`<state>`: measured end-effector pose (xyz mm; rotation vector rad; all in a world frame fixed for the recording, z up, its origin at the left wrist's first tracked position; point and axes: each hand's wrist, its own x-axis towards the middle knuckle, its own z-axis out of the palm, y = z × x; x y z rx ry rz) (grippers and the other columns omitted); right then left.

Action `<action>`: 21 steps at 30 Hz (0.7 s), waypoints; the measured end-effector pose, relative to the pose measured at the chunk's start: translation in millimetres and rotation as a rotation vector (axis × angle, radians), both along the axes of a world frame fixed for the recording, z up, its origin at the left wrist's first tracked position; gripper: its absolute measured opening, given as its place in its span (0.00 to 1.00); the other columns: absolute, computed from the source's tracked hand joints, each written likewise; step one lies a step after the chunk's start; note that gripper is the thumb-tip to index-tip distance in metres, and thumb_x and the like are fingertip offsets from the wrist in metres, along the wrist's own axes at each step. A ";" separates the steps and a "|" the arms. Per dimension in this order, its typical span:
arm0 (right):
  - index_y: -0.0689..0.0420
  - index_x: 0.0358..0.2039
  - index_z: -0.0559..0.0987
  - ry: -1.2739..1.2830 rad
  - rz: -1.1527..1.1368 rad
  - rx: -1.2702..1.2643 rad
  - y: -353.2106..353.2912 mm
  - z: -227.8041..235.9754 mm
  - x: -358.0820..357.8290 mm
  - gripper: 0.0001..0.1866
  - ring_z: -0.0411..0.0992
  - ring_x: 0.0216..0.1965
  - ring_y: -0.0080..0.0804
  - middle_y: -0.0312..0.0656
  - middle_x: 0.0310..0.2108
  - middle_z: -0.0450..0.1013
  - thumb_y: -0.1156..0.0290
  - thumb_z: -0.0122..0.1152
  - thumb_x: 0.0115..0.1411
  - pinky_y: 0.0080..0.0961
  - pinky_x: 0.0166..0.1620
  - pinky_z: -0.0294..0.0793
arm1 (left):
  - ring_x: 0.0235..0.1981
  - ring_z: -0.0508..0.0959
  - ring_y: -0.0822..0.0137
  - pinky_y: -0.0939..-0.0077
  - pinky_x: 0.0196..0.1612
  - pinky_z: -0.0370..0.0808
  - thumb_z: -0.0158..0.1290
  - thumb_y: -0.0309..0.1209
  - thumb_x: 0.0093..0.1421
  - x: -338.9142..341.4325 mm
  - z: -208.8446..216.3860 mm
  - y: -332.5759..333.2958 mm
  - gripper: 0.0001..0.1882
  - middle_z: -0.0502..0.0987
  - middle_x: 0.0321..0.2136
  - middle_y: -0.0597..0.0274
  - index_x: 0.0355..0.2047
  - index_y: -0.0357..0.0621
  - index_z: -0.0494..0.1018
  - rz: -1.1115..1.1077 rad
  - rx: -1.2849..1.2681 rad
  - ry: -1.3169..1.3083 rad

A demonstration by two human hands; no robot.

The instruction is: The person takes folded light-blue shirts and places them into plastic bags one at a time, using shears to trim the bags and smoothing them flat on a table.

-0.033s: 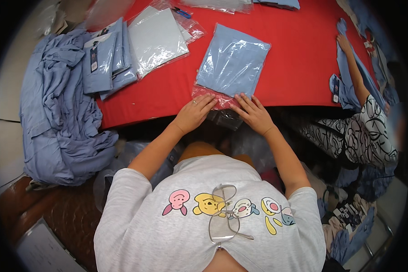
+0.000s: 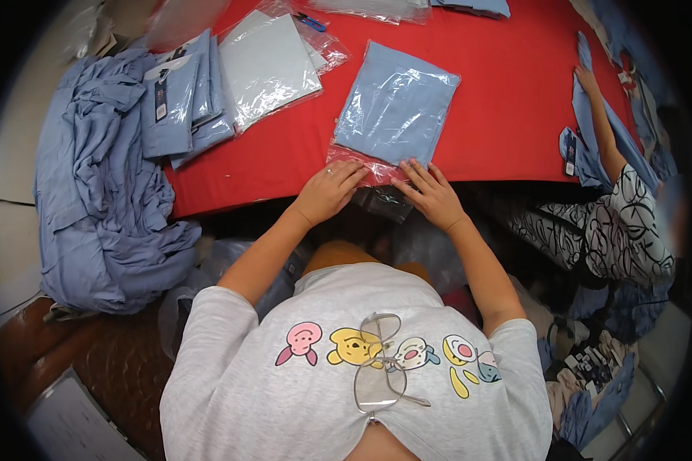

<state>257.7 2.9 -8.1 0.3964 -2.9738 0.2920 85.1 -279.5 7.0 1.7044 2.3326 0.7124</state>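
A folded light-blue garment lies inside a clear plastic bag, slightly turned, near the front edge of the red-covered table. The bag's see-through flap extends past the cloth toward me and droops over the edge. On the flap's left side rests my left hand, fingers stretched out flat, a ring on one of them. My right hand lies at the bag's lower right corner with its fingers spread, their tips touching plastic and the cloth's lower edge. Neither hand grips anything that I can see; my thumbs are partly hidden.
Bagged blue garments with tags are stacked at left, beside pale sheets in clear plastic. A large heap of blue cloth hangs at far left. Small blue snips lie farther back. At right, another person's arm reaches over blue cloth.
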 end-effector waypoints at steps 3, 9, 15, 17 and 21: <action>0.39 0.68 0.77 0.030 -0.106 -0.191 -6.4 4.4 7.4 0.29 0.61 0.77 0.40 0.38 0.76 0.65 0.68 0.66 0.66 0.47 0.75 0.61 | 0.60 0.78 0.57 0.51 0.70 0.68 0.63 0.27 0.60 -15.7 19.9 -8.7 0.22 0.80 0.57 0.61 0.57 0.48 0.79 0.032 0.061 0.110; 0.47 0.51 0.89 0.060 -0.373 -0.565 -18.7 13.7 18.7 0.16 0.67 0.73 0.41 0.40 0.68 0.75 0.73 0.70 0.62 0.44 0.73 0.63 | 0.62 0.78 0.56 0.57 0.65 0.73 0.64 0.27 0.60 -48.6 38.9 -25.5 0.10 0.84 0.51 0.64 0.42 0.46 0.84 0.197 0.158 0.000; 0.54 0.45 0.90 0.103 -0.514 -0.735 -29.0 17.3 12.7 0.10 0.73 0.69 0.41 0.42 0.61 0.81 0.74 0.68 0.65 0.42 0.70 0.66 | 0.65 0.78 0.53 0.57 0.63 0.75 0.61 0.23 0.63 -48.7 47.4 -23.1 0.07 0.84 0.55 0.60 0.42 0.41 0.80 0.126 0.189 -0.184; 0.57 0.44 0.90 0.133 -0.608 -0.849 -31.2 19.4 8.2 0.08 0.77 0.64 0.40 0.44 0.56 0.84 0.74 0.66 0.68 0.38 0.67 0.70 | 0.61 0.80 0.51 0.57 0.60 0.77 0.58 0.25 0.68 -49.6 42.0 -15.0 0.06 0.84 0.52 0.55 0.44 0.41 0.77 0.189 0.228 -0.311; 0.64 0.42 0.88 0.104 -0.837 -1.190 -24.2 -2.7 1.4 0.13 0.82 0.44 0.28 0.41 0.34 0.83 0.69 0.59 0.76 0.26 0.50 0.78 | 0.44 0.85 0.46 0.57 0.47 0.81 0.51 0.30 0.75 -51.1 30.0 16.4 0.05 0.85 0.38 0.48 0.46 0.42 0.72 0.420 0.194 -0.589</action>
